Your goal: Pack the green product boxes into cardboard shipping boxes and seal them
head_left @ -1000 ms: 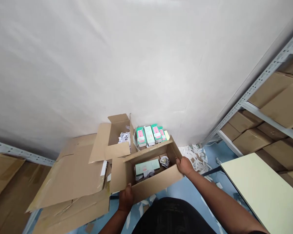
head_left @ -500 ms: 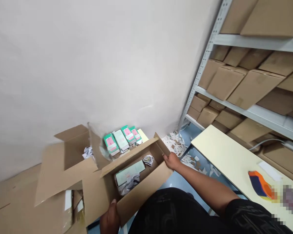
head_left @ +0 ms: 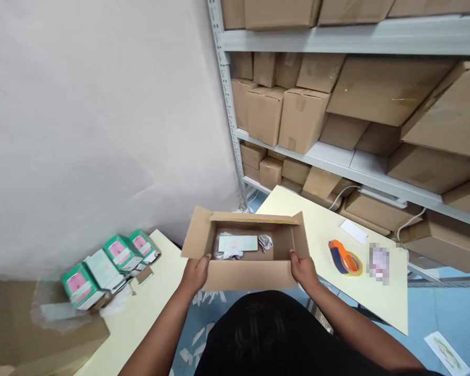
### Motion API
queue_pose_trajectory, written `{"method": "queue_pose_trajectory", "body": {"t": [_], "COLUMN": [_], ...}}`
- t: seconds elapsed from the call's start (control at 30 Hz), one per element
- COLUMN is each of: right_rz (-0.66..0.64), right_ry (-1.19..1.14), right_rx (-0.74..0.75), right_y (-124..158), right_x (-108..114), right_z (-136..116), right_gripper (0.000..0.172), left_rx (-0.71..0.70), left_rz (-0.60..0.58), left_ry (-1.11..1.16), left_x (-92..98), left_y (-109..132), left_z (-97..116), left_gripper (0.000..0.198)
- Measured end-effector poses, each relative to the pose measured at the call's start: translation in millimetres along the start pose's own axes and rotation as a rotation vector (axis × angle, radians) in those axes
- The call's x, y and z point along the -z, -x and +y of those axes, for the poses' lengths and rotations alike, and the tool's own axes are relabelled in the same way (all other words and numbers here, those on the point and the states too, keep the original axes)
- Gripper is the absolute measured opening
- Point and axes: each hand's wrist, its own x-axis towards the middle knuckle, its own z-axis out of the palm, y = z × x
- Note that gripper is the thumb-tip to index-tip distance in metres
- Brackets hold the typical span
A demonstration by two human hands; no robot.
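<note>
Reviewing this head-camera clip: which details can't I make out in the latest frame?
In the head view:
Print on the pale green box: too small to read.
Most fingers of the left hand and right hand: hidden by the open carton.
Object beside the orange tape dispenser: masked by pixelation.
Top-shelf cartons: upper parts cut off by the top edge.

Tape dispenser [head_left: 342, 256] on cream table [head_left: 300, 224]

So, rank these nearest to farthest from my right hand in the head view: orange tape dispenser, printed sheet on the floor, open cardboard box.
1. Open cardboard box, in the right hand.
2. Orange tape dispenser, on the table to the right.
3. Printed sheet, on the floor at lower right.
</note>
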Motion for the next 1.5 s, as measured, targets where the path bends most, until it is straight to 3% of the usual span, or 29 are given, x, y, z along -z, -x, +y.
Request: {"method": "queue_pose_trajectory", "body": {"t": [0.1,0.2,0.33,0.43,0.57,0.73,0.83,0.9,0.97,1.07,1.13,1.23,1.4,1.5], "right_rz": [0.045,0.093,0.106,0.125,0.146,0.175,0.319,0.451,0.540,0.572,0.557,0.532,0.473,0.439], "right_ry": [0.090,0.138,0.172,0.200,0.256,0.216,0.062,-0.052,-0.125,-0.152,-0.150,-0.161,-0.267,-0.284], "right_rx": [-0.123,-0.228,-0.345,-0.389,-0.468,-0.505,-0.463,-0.386,-0.328,-0.305,-0.300,-0.282,-0.253,-0.164], "right_y": [-16.3,-31.7,-53.0,-69.1,-86.0,-91.2,-89.3,-89.3,-91.0,-94.6,-95.9,-96.1,-92.3,-87.1], "right_x": [35.9,65.1,90.4,100.1,103.3,101.3,102.7,104.8,106.7,108.1,108.7,111.3,115.4,115.8], "right_z": [46.7,75.7,89.0,87.1,78.8,67.4,59.2,52.8,47.1,43.2,44.7,52.3,74.0,86.1], "right_gripper": [0.064,0.069,0.074,0.072,0.067,0.063,0.053,0.050,0.050,0.049,0.046,0.045,0.049,0.060], "left_rx": [-0.084,-0.127,-0.148,-0.169,-0.207,-0.340,-0.460,-0.518,-0.599,-0.849,-1.074,-1.246,-1.089,-0.968], "left_rz": [-0.209,-0.315,-0.397,-0.457,-0.515,-0.539,-0.528,-0.538,-0.511,-0.468,-0.600,-0.797,-0.633,-0.663], "left_ry": [0.026,0.044,0.044,0.032,0.007,0.010,0.088,0.133,0.107,-0.086,-0.253,-0.462,-0.698,-0.769], "left_x": [-60.7,-115.6,-171.1,-196.4,-212.0,-212.6,-202.9,-191.7,-178.2,-162.5,-162.8,-185.3,-239.8,-256.5], "left_y": [-48.1,-90.7,-142.1,-174.8,-206.9,-231.4,-247.8,-262.1,-276.1,-286.0,-282.1,-271.8,-285.4,-294.6], "left_z": [55.9,92.8,119.0,130.9,139.8,141.6,149.8,162.7,181.2,212.9,231.9,254.4,280.3,287.8], "left_gripper": [0.039,0.036,0.031,0.030,0.033,0.030,0.054,0.075,0.083,0.065,0.047,0.041,0.069,0.075]}}
